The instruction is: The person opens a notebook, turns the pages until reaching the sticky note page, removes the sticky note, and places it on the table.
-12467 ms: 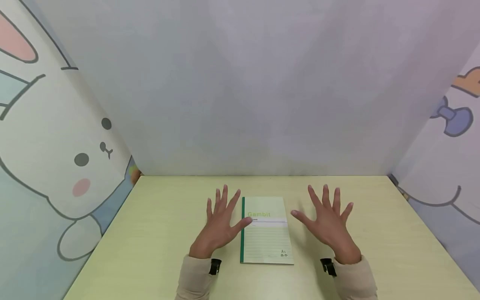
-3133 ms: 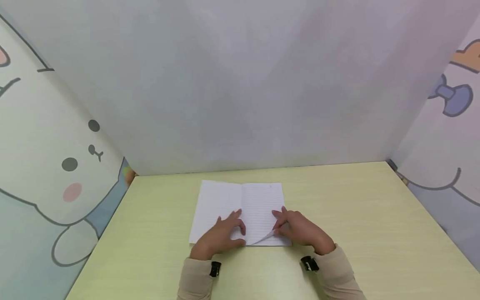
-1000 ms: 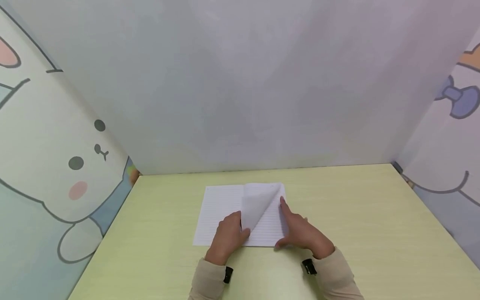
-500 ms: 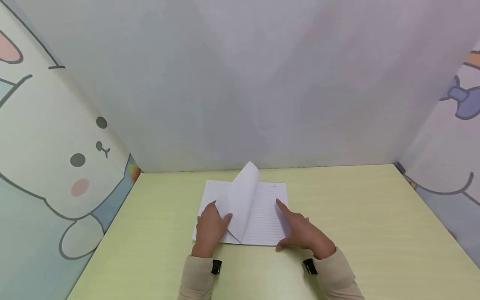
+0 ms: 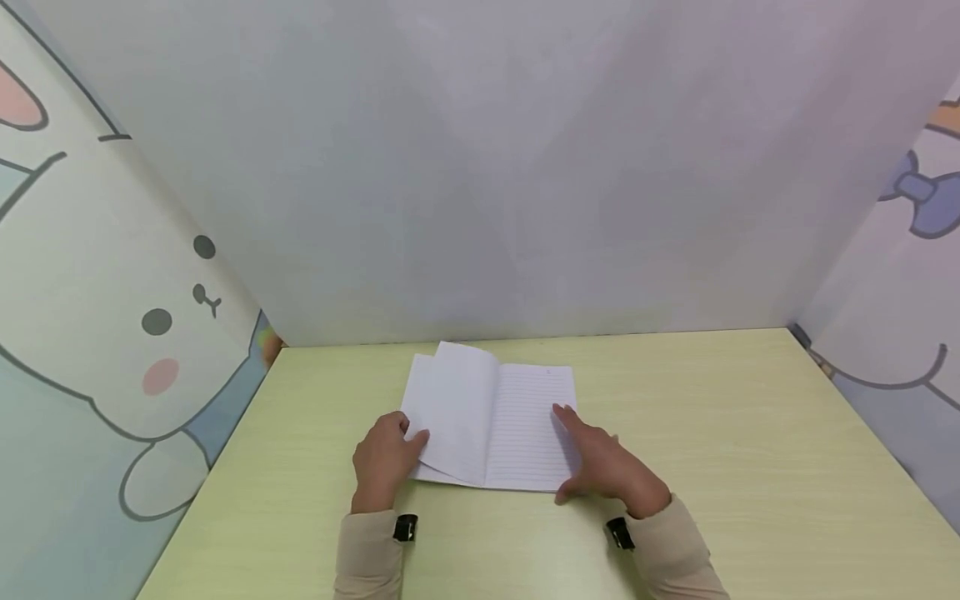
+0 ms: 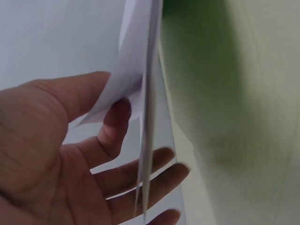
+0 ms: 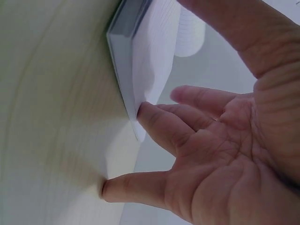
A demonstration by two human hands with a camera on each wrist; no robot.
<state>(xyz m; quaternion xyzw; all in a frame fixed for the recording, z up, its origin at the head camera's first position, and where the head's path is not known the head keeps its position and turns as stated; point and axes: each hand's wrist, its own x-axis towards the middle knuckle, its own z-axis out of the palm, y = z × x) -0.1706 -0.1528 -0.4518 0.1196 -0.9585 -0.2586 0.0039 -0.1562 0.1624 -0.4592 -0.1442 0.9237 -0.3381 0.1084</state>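
A notebook [image 5: 531, 425] lies spread wide on the table, lined paper on its right half. One leaf [image 5: 459, 407] has been swung over to the left side, its upper edge raised above the pages under it. My left hand [image 5: 384, 460] pinches this leaf by its lower left part; the left wrist view has the paper [image 6: 123, 77] between thumb and index finger, other fingers spread behind the pages. My right hand [image 5: 609, 462] rests at the notebook's right edge with fingers extended. In the right wrist view, one fingertip [image 7: 145, 110] touches the page block; another finger reaches the tabletop.
The pale wooden table [image 5: 750, 450] extends on both sides of the notebook. A grey backdrop [image 5: 480, 167] rises behind it, and side panels with cartoon animals [image 5: 112, 292] stand at left and right. Each wrist carries a black strap.
Since the first frame the notebook has gone from closed to spread. Over the last second my left hand has carried a leaf from the right side across to the left; my right hand has barely moved.
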